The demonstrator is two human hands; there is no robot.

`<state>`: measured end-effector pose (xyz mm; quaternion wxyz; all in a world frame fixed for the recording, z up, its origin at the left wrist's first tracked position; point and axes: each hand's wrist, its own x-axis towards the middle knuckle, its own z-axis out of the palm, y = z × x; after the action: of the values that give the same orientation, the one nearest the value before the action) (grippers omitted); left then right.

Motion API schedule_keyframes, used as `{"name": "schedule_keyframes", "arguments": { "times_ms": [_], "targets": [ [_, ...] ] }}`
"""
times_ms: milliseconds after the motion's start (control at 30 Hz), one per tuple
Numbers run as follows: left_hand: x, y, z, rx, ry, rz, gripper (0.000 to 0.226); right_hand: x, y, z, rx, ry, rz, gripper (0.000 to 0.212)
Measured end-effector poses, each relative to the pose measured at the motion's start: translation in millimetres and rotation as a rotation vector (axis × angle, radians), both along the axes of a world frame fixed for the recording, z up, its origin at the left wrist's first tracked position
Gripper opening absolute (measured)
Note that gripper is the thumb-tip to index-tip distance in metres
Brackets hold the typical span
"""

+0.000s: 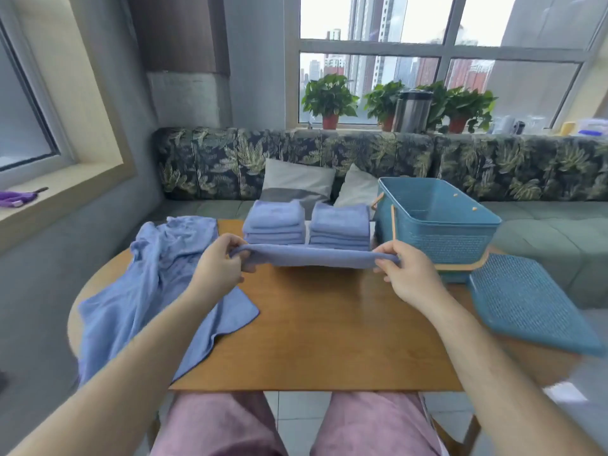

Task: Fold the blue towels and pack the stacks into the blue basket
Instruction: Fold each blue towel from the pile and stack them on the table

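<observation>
The soft blue cloth towel [316,258] is folded into a long strip. It runs from side to side, just above the brown wooden table [329,334]. The left hand [218,263] pinches its left end and the right hand [406,274] pinches its right end. Just behind it sit the left stack of folded blue towels [274,222] and the right stack [340,225]. The blue woven plastic basket [437,238] stands open to the right of them, so the right hand is nearer to it. Its flat blue lid [526,301] lies by the right arm. A heap of loose blue towels [158,284] waits by the left arm.
</observation>
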<state>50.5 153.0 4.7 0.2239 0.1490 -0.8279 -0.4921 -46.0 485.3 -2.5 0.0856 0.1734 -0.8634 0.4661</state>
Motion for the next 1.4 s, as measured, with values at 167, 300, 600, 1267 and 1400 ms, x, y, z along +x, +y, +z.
{"name": "schedule_keyframes", "arguments": {
  "times_ms": [167, 300, 600, 1267, 1400],
  "targets": [
    [26.8, 15.9, -106.6, 0.059, -0.159, -0.028, 0.004, 30.7, 14.4, -111.3, 0.009, -0.191, -0.026, 0.024],
    [26.3, 8.7, -136.8, 0.014, -0.109, -0.03, 0.009, 38.1, 17.0, -135.9, 0.012, -0.154, -0.067, 0.01],
    [31.4, 8.8, -145.5, -0.039, 0.008, -0.044, 0.013, 36.2, 14.1, -138.4, 0.02, -0.105, -0.105, 0.007],
    [38.0, 6.3, -138.6, 0.058, -0.03, -0.036, 0.055, 32.5, 18.0, -138.1, -0.19, -0.201, -0.085, 0.068],
    [39.8, 8.6, -135.0, -0.02, -0.085, -0.094, 0.061, 38.1, 8.7, -132.2, 0.078, -0.02, -0.075, 0.065]
  ]
}}
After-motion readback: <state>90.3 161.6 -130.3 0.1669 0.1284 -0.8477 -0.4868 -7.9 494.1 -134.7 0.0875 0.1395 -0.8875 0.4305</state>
